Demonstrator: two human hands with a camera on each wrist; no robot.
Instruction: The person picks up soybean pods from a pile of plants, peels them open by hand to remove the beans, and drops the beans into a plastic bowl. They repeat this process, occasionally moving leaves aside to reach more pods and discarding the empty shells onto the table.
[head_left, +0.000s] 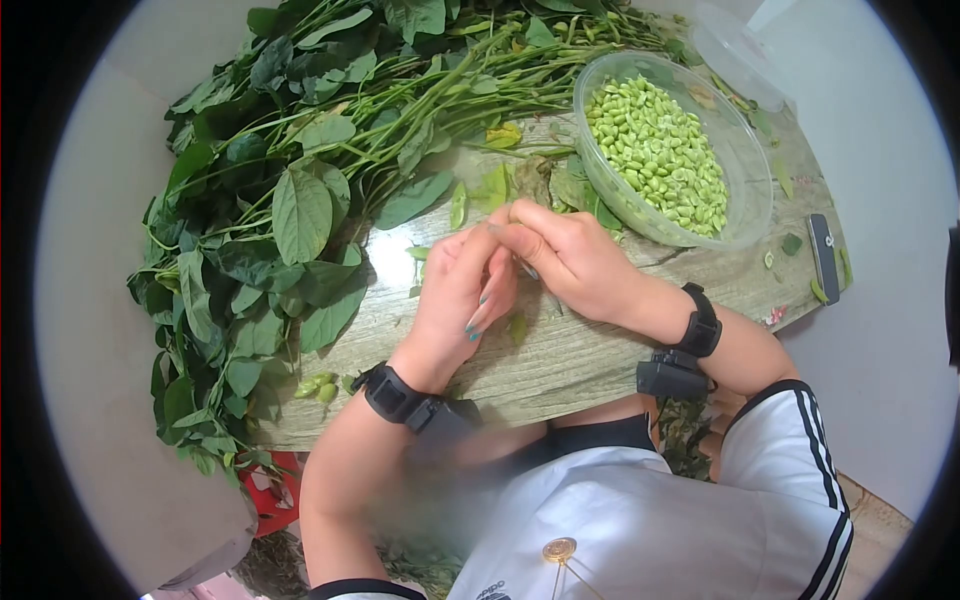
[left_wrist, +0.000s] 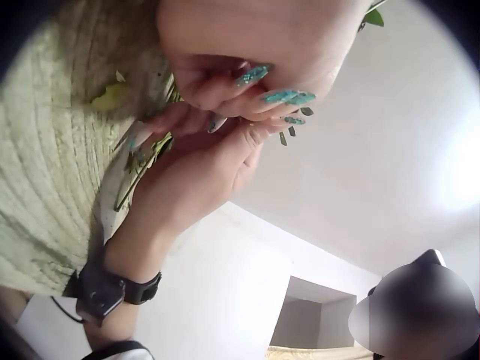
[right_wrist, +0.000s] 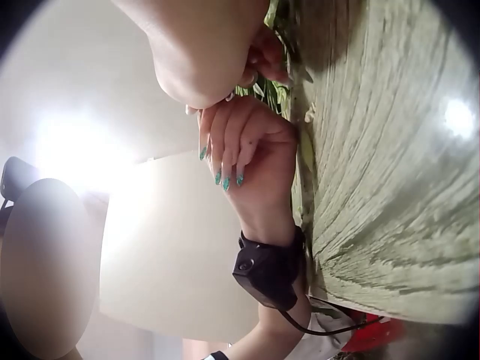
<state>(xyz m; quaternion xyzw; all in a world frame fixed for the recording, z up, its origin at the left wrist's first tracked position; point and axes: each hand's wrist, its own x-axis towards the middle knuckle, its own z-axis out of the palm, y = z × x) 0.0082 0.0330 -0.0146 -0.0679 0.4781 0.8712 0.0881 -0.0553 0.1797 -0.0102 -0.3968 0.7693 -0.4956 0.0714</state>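
Observation:
In the head view, my left hand [head_left: 463, 275] and right hand [head_left: 570, 250] meet over the middle of the wooden table [head_left: 560, 350]. Their thumbs and forefingers come together, with the other left fingers curled toward the palm. Green-painted nails show on the left hand [right_wrist: 251, 146] in the right wrist view. From the left wrist, the right hand [left_wrist: 199, 169] appears against the left fingertips. Whatever lies between the fingertips is hidden, so I cannot tell what they hold. Just beyond the hands lies a flat green pod [head_left: 458, 205] among yellowed leaves [head_left: 493, 188].
A clear plastic bowl [head_left: 752, 190] of shelled green beans [head_left: 660, 155] stands at the back right. Leafy bean stalks [head_left: 300, 215] heap along the left and back. Several plump pods [head_left: 318, 387] sit near the front left edge; a phone [head_left: 823, 258] lies at the right edge.

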